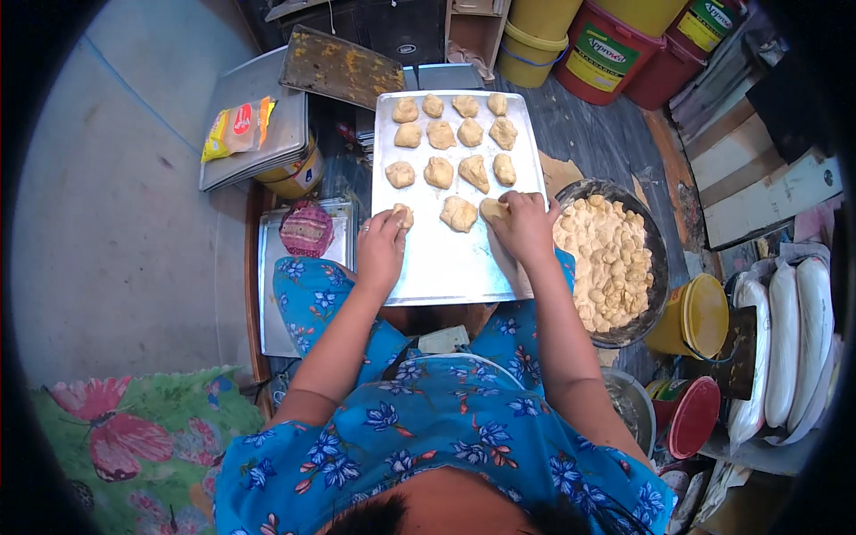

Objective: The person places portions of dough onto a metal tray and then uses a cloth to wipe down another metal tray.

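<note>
Dough (491, 210) (pale) against right hand (526, 223)

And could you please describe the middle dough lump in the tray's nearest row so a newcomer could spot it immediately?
Find the big silvery tray near the picture's centre. In its nearest row, look between the left hand and the right hand. The middle dough lump there is the only one in that row with neither hand touching it.

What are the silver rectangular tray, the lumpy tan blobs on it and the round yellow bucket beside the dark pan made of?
The silver tray: probably metal, smooth and shiny, reflecting light. The tan blobs: likely dough, matte, with uneven, lumpy surfaces. The yellow bucket: seemingly plastic, smooth, evenly coloured, though I can't be sure.
</note>
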